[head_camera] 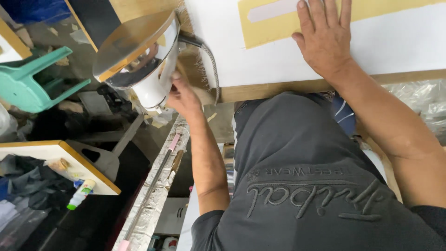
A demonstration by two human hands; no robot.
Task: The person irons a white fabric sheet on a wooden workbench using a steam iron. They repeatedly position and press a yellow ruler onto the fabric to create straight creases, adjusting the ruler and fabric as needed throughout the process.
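My left hand [183, 95] grips the handle of a white clothes iron [148, 88]. The iron is lifted off the table's left end and tilted, so its shiny soleplate [132, 44] faces up. Its braided cord [211, 62] hangs over the table corner. My right hand [325, 39] lies flat, fingers together, on a yellow strip [274, 25] with a white piece on it, spread over the white cloth [399, 42] on the table. The wooden table edge [278, 88] runs just in front of my dark grey shirt.
A green plastic stool [32, 79] stands on the floor at left. Below it is a small white board with a tan edge [55, 155] and a small bottle [81, 193]. A thin rod [153, 186] lies on a padded rail. Crumpled clear plastic [418, 100] sits at right.
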